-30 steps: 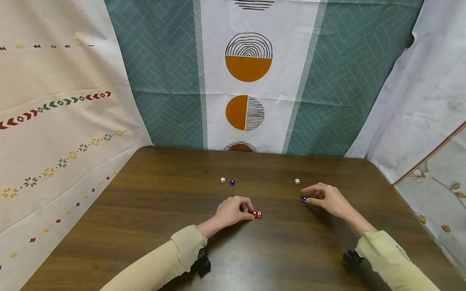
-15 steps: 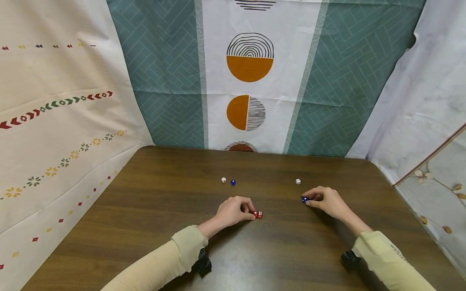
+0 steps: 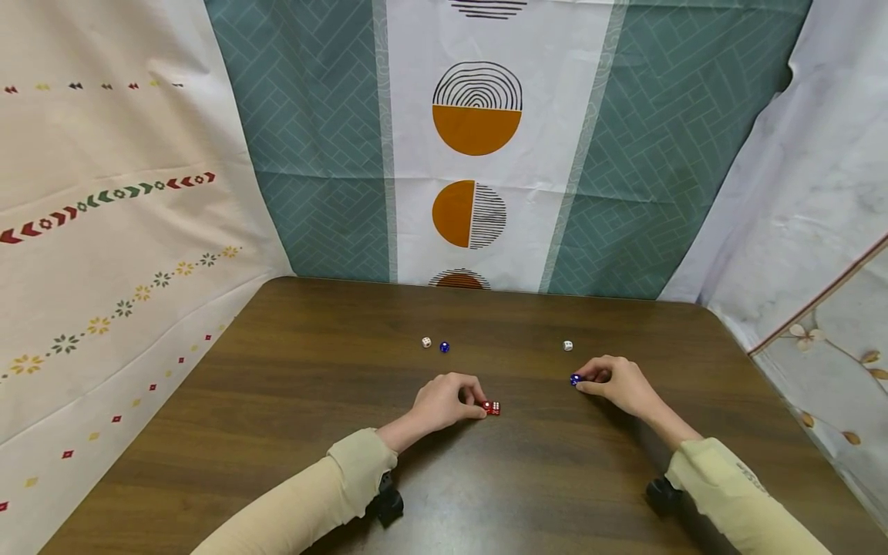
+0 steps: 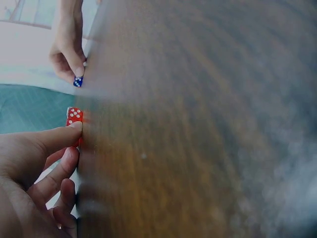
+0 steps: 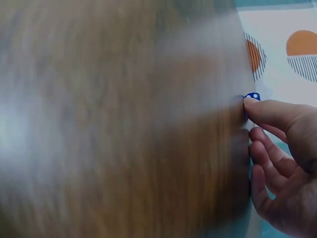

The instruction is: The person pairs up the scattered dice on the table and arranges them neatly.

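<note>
Near the middle of the table, my left hand (image 3: 442, 402) pinches a red die between thumb and fingers. A second red die (image 3: 496, 408) sits right against it on the right; in the left wrist view, the red dice (image 4: 75, 114) show white pips above the thumb tip. Farther right, my right hand (image 3: 620, 381) pinches a blue die (image 3: 575, 379) by its right side. The right wrist view shows only the top part of this blue die (image 5: 253, 95) past the thumb. Fingers partly cover the held dice.
Toward the back of the brown wooden table (image 3: 333, 331) lie a white die (image 3: 426, 342) and another blue die (image 3: 445, 347), slightly apart. A second white die (image 3: 567, 345) lies behind my right hand. Patterned cloths (image 3: 319, 154) hang around the table.
My right thumb and fingers have closed on the blue die, and it has shifted slightly left. The left hand and red dice have stayed in place.
</note>
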### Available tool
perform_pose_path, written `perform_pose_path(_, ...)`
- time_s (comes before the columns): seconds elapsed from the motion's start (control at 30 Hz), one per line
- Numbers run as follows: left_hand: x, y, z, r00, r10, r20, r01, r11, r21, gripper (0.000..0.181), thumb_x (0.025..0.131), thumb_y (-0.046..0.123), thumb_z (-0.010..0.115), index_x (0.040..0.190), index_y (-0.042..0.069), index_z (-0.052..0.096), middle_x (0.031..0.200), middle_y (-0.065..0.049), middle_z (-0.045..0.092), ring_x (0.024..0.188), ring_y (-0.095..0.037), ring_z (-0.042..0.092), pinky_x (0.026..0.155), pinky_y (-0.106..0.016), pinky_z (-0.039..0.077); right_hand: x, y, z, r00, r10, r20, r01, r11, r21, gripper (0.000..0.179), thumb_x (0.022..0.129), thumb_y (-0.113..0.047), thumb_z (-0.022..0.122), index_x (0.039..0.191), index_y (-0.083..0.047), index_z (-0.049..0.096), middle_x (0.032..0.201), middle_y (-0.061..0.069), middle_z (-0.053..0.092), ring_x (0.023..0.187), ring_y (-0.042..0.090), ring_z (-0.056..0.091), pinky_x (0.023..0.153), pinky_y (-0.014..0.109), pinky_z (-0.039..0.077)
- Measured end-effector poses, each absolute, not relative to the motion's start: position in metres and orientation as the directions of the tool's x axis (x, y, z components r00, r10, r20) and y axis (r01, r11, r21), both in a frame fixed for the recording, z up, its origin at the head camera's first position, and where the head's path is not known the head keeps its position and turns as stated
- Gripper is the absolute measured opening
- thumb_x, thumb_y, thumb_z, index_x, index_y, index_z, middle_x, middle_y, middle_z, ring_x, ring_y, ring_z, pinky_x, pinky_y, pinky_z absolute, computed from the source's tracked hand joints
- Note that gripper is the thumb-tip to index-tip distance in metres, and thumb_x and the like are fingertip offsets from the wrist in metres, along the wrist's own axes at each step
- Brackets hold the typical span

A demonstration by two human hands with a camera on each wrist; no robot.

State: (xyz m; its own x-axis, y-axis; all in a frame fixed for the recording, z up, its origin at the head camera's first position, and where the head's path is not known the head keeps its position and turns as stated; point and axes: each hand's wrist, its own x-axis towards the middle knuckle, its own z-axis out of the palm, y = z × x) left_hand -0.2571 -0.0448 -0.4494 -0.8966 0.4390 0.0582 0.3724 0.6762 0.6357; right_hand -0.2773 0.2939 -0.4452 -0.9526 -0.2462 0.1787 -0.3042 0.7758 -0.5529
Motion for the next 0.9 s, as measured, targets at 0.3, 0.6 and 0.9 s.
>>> perform_pose_path(0.3,-0.258,-0.045,-0.450,-0.900,0.431,0.068,0.372,0.677,0.635,0.012,0.080,0.031,0.082,0.082,0.027,0.071,0.066,0.014,0.060,0.052,-0.003,0.044,0.048,-0.024,0.030,-0.281,0.265,-0.447,-0.967,-0.227,0.114,-0.249,0.749,-0.614,0.009,0.083,-0.020,0.079,0.089,-0.015,0.076,0.076,0.000,0.066,0.066,0.007,0.053,0.060,0.023,0.042)
perform_pose_path(0.6,-0.256,-0.044,-0.450,-0.904,0.423,0.070,0.369,0.686,0.626,0.012,0.079,0.031,0.082,0.082,0.028,0.071,0.066,0.014,0.060,0.053,-0.002,0.044,0.048,-0.024,0.031,-0.282,0.230,-0.450,-0.962,-0.260,0.080,-0.246,0.707,-0.664,0.006,0.082,-0.019,0.080,0.087,-0.017,0.075,0.072,-0.001,0.064,0.062,0.010,0.050,0.057,0.023,0.040)
perform_pose_path(0.9,-0.257,-0.044,-0.449,-0.899,0.432,0.074,0.377,0.675,0.634,0.012,0.080,0.031,0.082,0.082,0.027,0.071,0.065,0.013,0.060,0.054,-0.002,0.046,0.049,-0.025,0.032,-0.282,0.203,-0.451,-0.948,-0.308,0.084,-0.284,0.691,-0.665,0.007,0.081,-0.018,0.081,0.085,-0.017,0.075,0.069,-0.002,0.062,0.061,0.010,0.050,0.055,0.023,0.040)
